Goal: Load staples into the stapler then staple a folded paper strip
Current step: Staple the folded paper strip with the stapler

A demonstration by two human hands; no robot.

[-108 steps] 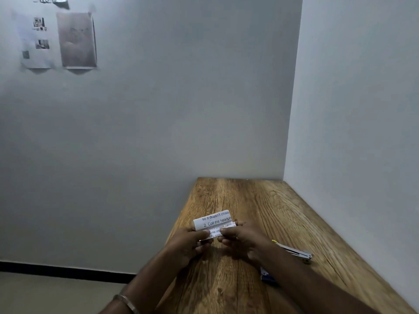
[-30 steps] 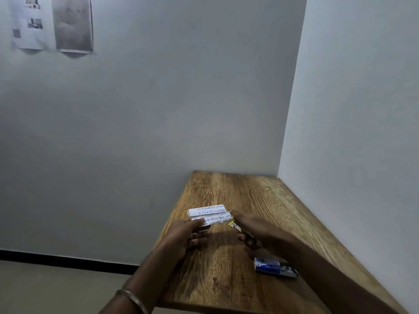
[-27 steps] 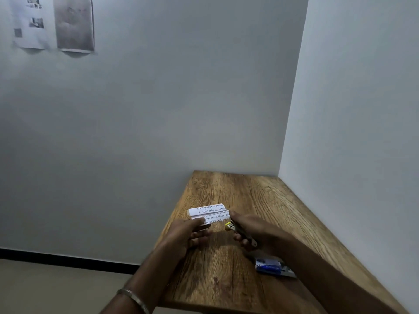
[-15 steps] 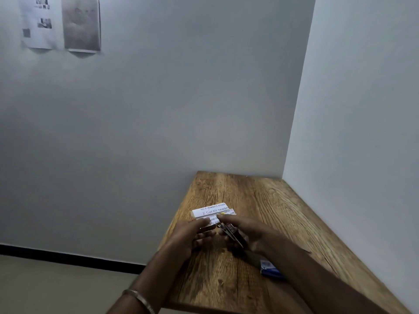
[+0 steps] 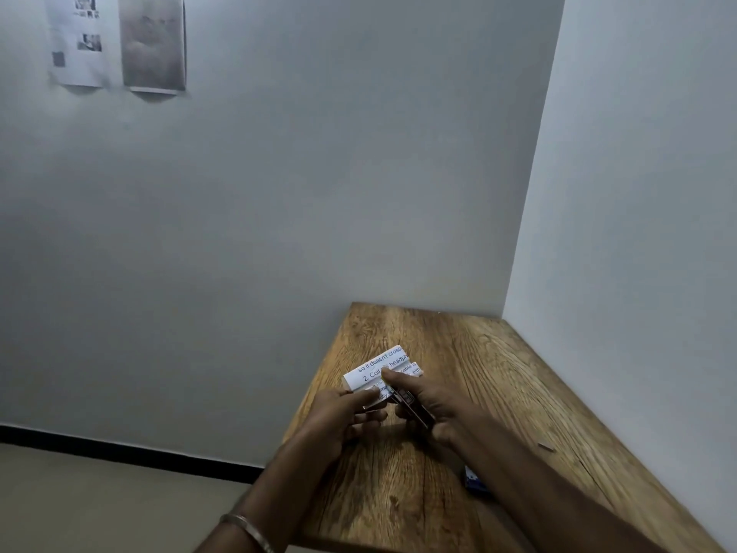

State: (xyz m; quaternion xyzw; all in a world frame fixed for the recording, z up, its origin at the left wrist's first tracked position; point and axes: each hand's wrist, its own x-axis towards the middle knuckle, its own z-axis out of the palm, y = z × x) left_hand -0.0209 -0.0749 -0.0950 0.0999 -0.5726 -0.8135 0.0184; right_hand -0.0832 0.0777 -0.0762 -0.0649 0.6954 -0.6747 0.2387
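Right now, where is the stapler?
In the head view the stapler is in the right hand, just above the wooden table, its front end at the folded paper strip held by the left hand.

folded paper strip (image 5: 377, 371) printed "so it doesn't cross" and "2. Coil", lower lines too blurred to read

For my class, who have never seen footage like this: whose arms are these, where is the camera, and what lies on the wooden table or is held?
There is no machine: a person wears a camera on the head, looking down at their own arms. The left hand pinches a folded paper strip with printed text. The right hand grips a small stapler at the strip's edge. On the wooden table lies a blue box, partly hidden by the right arm, and a small dark piece too small to identify. Printed sheets hang on the wall.
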